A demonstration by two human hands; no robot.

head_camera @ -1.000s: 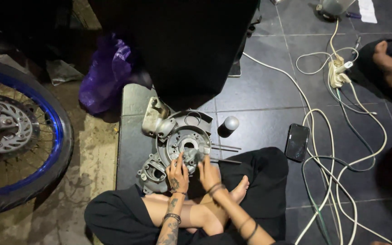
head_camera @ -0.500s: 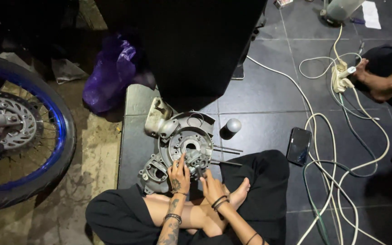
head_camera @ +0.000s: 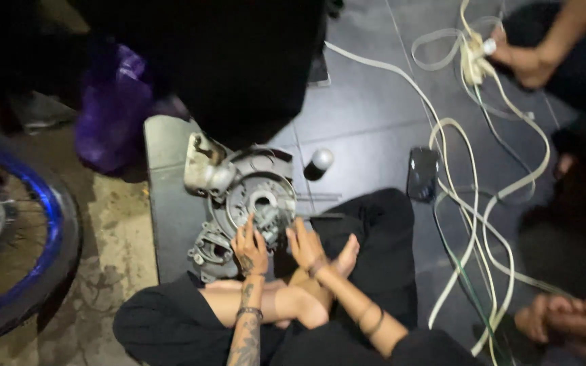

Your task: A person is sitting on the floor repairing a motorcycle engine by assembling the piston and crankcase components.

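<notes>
Head view first: nearest me are my crossed legs in dark trousers, bare feet tucked under, and both forearms reaching forward over them. My left hand [head_camera: 249, 247] lies on the near edge of the grey metal engine casing [head_camera: 252, 203], fingers spread and pressing on the housing rather than gripping it. My right hand [head_camera: 304, 245] is just beside it, fingers loosely curled at the casing's near-right edge; whether they pinch some small part there I cannot tell, the frame is too soft. The casing sits on the dark tiled floor [head_camera: 367, 122] directly ahead of my feet, round bore facing up, with a pale off-white part at its far-left corner.

I judge the step in hand to be close work on the casing's central bore, one hand steadying while the other picks at fittings. A next move would call for a firm hold on the housing and fine fingertip control.

Farther out, a small canister with a white cap [head_camera: 319, 163] stands right of the casing, and a dark phone [head_camera: 422, 173] lies beyond that. White cables [head_camera: 473, 203] loop across the right side. A blue-rimmed wheel [head_camera: 15, 244] is at far left, a purple bag [head_camera: 110, 108] beyond it, and another person's hand [head_camera: 520, 57] at far right holds a cable
</notes>
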